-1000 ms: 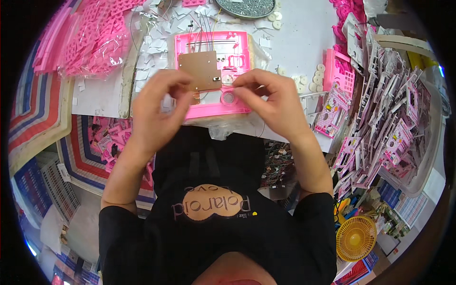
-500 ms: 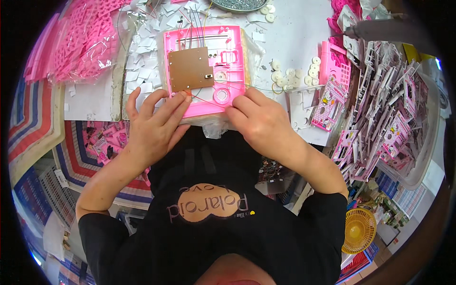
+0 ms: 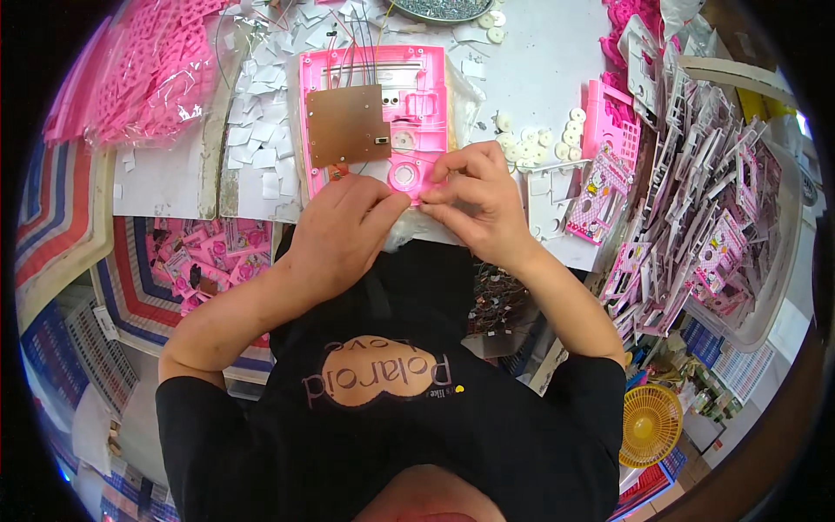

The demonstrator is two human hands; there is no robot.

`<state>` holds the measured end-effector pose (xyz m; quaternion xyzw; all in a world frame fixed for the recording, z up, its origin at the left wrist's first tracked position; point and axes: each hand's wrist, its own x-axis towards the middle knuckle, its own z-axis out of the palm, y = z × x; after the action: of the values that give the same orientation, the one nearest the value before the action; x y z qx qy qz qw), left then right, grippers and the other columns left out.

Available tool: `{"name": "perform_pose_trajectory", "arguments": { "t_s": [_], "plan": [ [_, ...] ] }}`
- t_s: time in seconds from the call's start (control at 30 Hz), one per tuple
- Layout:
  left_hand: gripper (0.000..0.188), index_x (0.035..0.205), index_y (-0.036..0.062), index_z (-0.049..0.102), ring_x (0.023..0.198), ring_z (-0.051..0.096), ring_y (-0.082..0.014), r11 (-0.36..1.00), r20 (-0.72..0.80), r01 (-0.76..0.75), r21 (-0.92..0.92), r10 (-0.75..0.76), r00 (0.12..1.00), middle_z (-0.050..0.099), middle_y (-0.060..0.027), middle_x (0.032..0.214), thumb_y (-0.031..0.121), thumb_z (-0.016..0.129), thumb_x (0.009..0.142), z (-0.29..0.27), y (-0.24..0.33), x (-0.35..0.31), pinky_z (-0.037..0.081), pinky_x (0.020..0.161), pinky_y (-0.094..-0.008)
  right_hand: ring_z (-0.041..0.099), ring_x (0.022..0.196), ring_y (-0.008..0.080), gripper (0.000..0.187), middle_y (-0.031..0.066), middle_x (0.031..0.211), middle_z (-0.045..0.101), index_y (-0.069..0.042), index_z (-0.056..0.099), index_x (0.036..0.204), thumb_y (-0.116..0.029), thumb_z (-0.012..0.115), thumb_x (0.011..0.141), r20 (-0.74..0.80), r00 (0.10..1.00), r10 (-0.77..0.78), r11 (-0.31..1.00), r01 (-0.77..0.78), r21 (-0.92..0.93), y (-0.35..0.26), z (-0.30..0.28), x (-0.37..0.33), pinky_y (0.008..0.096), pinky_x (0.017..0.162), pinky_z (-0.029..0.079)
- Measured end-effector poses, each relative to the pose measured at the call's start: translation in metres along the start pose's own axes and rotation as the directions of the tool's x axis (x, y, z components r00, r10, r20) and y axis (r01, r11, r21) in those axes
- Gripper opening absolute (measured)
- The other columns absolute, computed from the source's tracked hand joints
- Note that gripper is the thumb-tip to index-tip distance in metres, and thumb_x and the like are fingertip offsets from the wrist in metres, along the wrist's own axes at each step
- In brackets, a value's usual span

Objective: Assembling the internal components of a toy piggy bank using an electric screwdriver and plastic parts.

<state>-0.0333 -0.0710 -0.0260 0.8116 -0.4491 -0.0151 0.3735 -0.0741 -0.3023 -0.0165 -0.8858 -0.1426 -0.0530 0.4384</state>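
My left hand (image 3: 348,217) is palm-down, right hand (image 3: 483,200) curled, fingertips nearly meeting over shell's (image 3: 439,117) near edge. Can't tell if either grip pinches anything. Shell's at counter's (image 3: 517,83) near edge.

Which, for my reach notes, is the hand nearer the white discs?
The right hand, beside the discs; the left hand is farther, near the brown board.

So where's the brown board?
In the head view, the brown board covers the left part of the pink casing, just beyond the person's left hand.
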Motion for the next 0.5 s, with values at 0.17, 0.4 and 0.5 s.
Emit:
{"name": "perform_pose_trajectory", "arguments": {
  "t_s": [0.17,0.4,0.5],
  "plan": [
    [0.041,0.119,0.0088,0.068,0.081,0.059,-0.0255,0.998,0.019,-0.033,0.05,0.032,0.999,0.058,-0.0064,0.09,0.003,0.065,0.078,-0.002,-0.002,0.002,0.047,0.069,-0.039,0.048,0.103,0.0256,0.02,0.0018,0.105,0.065,-0.016,0.078,0.089,-0.011,0.085,0.071,-0.154,0.988,0.015,0.999,-0.009,0.041,0.008,0.008,-0.012,0.0369,0.087,0.04],
    [0.045,0.125,0.0105,0.068,0.082,0.058,-0.0242,0.987,0.082,-0.115,0.112,0.106,0.991,0.058,-0.0059,0.092,0.01,0.061,0.081,-0.003,-0.004,0.003,0.046,0.069,-0.0373,0.05,0.1,0.0276,0.029,0.0049,0.114,0.063,-0.014,0.076,0.099,-0.013,0.083,0.071,-0.157,0.953,-0.26,0.895,0.177,-0.409,0.007,0.01,-0.022,0.0387,0.082,0.04],
    [0.046,0.125,0.0062,0.067,0.086,0.058,-0.0233,0.954,0.145,-0.205,0.221,0.175,0.974,0.057,-0.0059,0.096,0.012,0.062,0.079,-0.007,-0.001,0.007,0.046,0.07,-0.0364,0.05,0.098,0.0276,0.033,0.0056,0.117,0.062,-0.01,0.074,0.105,-0.012,0.077,0.072,-0.051,0.967,-0.251,0.786,0.173,-0.593,-0.009,0.007,-0.032,0.0394,0.081,0.041]
  ]
}}
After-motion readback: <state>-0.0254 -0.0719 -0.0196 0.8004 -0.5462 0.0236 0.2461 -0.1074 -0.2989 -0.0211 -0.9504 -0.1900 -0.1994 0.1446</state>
